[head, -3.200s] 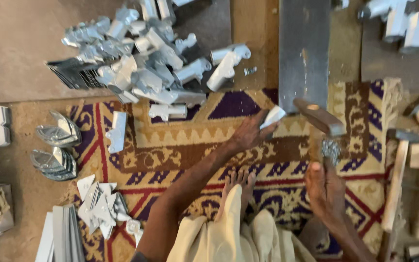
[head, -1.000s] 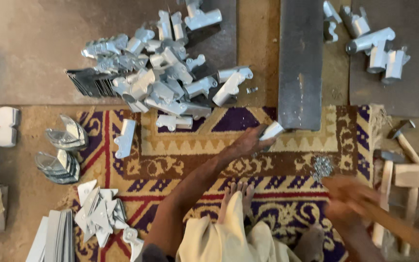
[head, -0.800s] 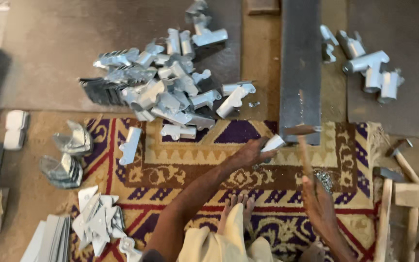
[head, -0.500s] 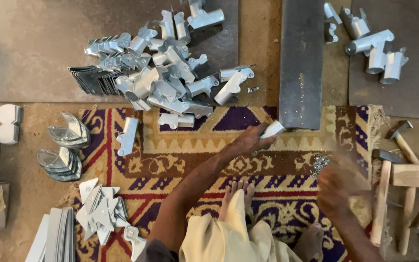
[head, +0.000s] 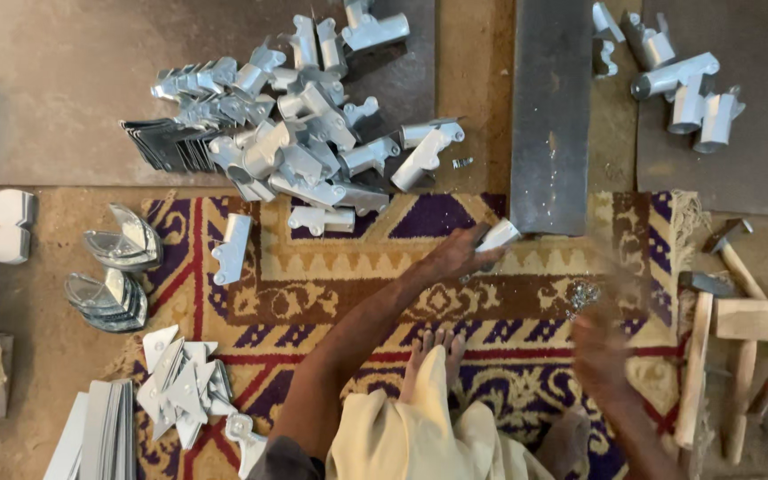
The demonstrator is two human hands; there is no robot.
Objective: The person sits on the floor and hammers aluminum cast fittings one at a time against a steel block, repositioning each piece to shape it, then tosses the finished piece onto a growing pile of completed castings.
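A small bent sheet-metal piece lies at the near end of the dark steel bar, pinched in the fingers of the left hand. At four o'clock from it, the right hand is blurred; I cannot tell its fingers. At ten o'clock sits a heap of metal brackets. Wooden-handled hammers lie at three o'clock on the patterned rug.

A small, pale silver piece of folded sheet metal lies tilted on the patterned rug, toward its far edge. Its upper end touches the near end of a long dark steel bar, which runs away across the rug's far edge onto the floor.
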